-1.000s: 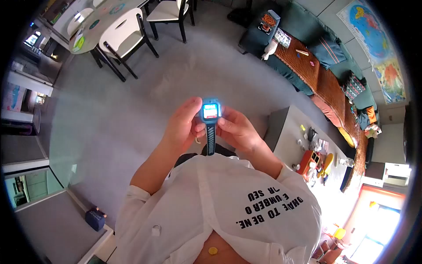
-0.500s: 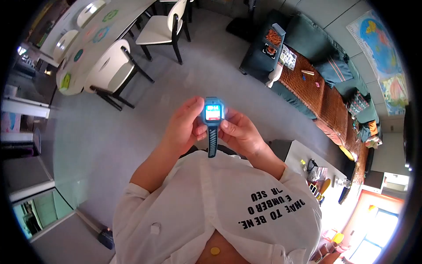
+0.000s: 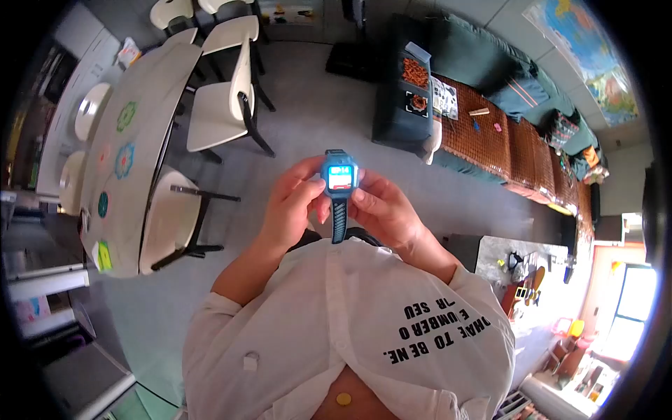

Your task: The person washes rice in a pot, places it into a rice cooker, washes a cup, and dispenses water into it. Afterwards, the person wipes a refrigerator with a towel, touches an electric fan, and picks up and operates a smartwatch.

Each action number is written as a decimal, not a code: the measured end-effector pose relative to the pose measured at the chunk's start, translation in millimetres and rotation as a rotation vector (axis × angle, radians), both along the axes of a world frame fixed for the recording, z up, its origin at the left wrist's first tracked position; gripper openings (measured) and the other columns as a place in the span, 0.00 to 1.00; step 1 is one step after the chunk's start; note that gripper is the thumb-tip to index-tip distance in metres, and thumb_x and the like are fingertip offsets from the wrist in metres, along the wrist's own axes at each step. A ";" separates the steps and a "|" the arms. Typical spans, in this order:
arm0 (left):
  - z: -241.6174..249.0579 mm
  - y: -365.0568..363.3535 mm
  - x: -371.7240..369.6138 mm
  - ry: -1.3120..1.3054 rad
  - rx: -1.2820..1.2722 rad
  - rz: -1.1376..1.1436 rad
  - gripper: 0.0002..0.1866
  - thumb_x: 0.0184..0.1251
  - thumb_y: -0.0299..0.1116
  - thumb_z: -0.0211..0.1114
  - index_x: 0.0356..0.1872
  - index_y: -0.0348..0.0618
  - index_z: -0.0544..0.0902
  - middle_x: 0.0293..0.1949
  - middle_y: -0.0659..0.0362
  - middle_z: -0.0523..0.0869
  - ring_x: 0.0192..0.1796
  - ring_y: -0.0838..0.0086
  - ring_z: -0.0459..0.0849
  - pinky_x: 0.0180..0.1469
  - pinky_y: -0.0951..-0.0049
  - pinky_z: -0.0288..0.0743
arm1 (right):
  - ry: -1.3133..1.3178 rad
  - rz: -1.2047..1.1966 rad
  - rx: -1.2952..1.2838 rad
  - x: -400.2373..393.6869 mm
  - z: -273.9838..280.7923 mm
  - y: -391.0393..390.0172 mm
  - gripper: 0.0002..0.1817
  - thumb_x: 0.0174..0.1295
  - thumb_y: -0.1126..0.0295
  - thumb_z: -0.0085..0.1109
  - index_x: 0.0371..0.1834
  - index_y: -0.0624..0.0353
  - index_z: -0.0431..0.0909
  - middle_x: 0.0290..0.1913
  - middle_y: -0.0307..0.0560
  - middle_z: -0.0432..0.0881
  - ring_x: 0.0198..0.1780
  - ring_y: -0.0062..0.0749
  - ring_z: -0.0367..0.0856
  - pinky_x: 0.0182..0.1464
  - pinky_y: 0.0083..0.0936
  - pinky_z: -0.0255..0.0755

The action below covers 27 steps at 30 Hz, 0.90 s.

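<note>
A person standing in a living room holds a blue smartwatch at chest height, clear of the long white table at left and any other surface. The left hand grips one side of the case, the right hand the other, fingers closed narrowly around it so that both hands carry the watch between them. Over the last second the grip has barely altered; what has shifted is the view, which has swung so that the table and white chairs now fill the left side and the green sofa runs along the upper right, suggesting the wearer turned while attention stayed on the watch. Its screen is lit, showing a pale band above a red one, too small to read. The dark ribbed strap hangs straight down, unfastened, against the white shirt.
</note>
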<state>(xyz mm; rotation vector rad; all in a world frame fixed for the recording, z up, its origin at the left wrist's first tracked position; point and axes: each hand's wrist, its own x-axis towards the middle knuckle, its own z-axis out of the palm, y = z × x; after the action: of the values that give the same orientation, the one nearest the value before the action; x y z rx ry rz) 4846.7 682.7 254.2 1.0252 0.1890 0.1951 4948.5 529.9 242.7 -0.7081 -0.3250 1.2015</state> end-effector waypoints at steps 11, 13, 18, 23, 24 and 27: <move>2.6 26.4 103.8 0.076 0.339 0.207 0.17 0.62 0.25 0.62 0.52 0.33 0.74 0.34 0.61 0.81 0.23 0.87 0.71 0.21 0.83 0.66 | -0.015 0.037 0.047 96.9 -1.0 43.5 0.12 0.67 0.69 0.56 0.49 0.61 0.70 0.48 0.45 0.77 0.51 0.32 0.77 0.57 0.34 0.70; 3.9 19.1 116.9 0.079 0.417 0.225 0.19 0.61 0.26 0.65 0.52 0.33 0.73 0.35 0.62 0.81 0.23 0.87 0.71 0.21 0.83 0.65 | -0.057 -0.067 -0.029 106.4 -6.1 39.4 0.12 0.67 0.69 0.56 0.49 0.61 0.70 0.47 0.45 0.78 0.50 0.32 0.78 0.56 0.33 0.70; -0.1 14.0 128.1 0.046 0.134 0.126 0.21 0.59 0.26 0.66 0.54 0.33 0.74 0.37 0.60 0.83 0.36 0.84 0.81 0.38 0.82 0.76 | -0.031 0.004 0.034 133.9 -5.6 25.6 0.13 0.67 0.68 0.57 0.50 0.61 0.70 0.47 0.44 0.78 0.49 0.31 0.78 0.56 0.33 0.70; -1.4 -1.7 137.3 -0.057 0.194 0.161 0.21 0.60 0.24 0.62 0.55 0.33 0.72 0.36 0.60 0.81 0.31 0.84 0.77 0.33 0.82 0.73 | -0.011 0.054 0.079 144.2 -3.6 18.9 0.14 0.66 0.69 0.58 0.50 0.61 0.70 0.46 0.44 0.78 0.49 0.32 0.78 0.56 0.32 0.70; -0.5 -6.6 140.0 -0.072 0.366 0.234 0.20 0.62 0.25 0.60 0.55 0.33 0.72 0.36 0.60 0.81 0.29 0.85 0.76 0.31 0.82 0.72 | -0.024 0.004 0.046 143.2 -2.9 17.6 0.13 0.66 0.69 0.58 0.50 0.61 0.70 0.46 0.44 0.78 0.49 0.32 0.78 0.56 0.32 0.71; 1.1 -11.5 141.1 -0.033 0.405 0.240 0.16 0.65 0.27 0.57 0.53 0.33 0.73 0.34 0.61 0.81 0.25 0.85 0.72 0.27 0.83 0.68 | -0.050 -0.024 0.032 144.7 0.7 12.6 0.12 0.66 0.69 0.58 0.49 0.61 0.71 0.45 0.43 0.79 0.49 0.31 0.78 0.55 0.31 0.71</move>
<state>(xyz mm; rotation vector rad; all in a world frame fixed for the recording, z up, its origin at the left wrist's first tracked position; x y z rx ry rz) 4987.9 671.2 255.4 1.4000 0.2489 0.4822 5093.2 542.5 243.3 -0.7127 -0.3755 1.1551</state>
